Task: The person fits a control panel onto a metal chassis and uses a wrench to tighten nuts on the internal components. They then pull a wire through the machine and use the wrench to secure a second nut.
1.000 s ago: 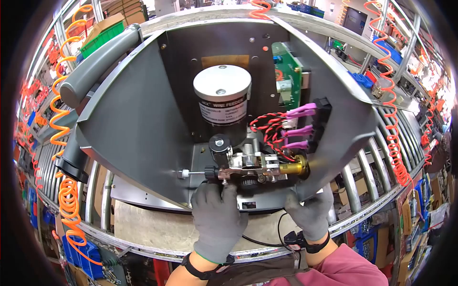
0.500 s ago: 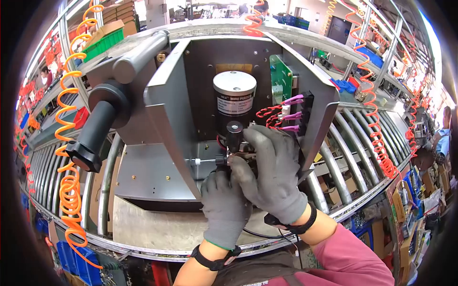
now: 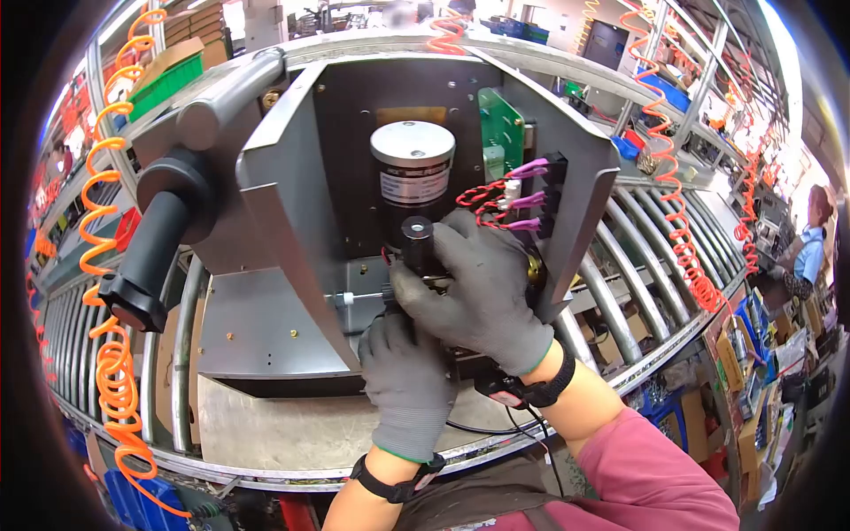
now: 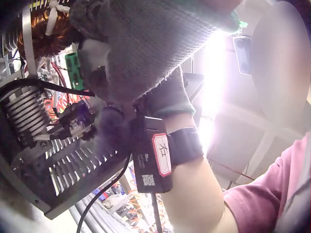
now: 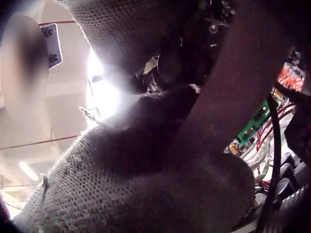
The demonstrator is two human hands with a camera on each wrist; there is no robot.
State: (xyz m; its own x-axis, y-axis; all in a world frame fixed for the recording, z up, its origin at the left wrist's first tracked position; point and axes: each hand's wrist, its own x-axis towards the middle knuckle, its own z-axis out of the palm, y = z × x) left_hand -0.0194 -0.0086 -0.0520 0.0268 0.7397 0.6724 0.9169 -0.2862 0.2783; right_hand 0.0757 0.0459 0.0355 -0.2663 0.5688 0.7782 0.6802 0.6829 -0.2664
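Observation:
Inside a dark grey metal housing (image 3: 297, 177) stands the wire feeder motor (image 3: 412, 164), a black cylinder with a white cap and printed label. Below it, the wire feed mechanism is largely covered by my gloved hands; a black knob (image 3: 417, 232) and a white-tipped rod (image 3: 354, 299) show. My right hand (image 3: 478, 292) curls over the mechanism, thumb and index finger around the black knob's base. Just below, my left hand (image 3: 407, 385) reaches in at the mechanism's front with fingers bent. Its fingertips are hidden, and I cannot tell what they hold.
Pink-sleeved wires (image 3: 529, 199) and a green circuit board (image 3: 502, 133) sit at the housing's right. A grey spool arm (image 3: 146, 257) juts out left. Under everything run conveyor rollers (image 3: 633, 301); orange coiled hoses (image 3: 115, 363) hang at the side. A black cable (image 3: 482, 430) lies in front.
My right hand has risen from the housing's lower right edge onto the feed mechanism, covering most of it. The left hand has stayed at its front. The head view has shifted.

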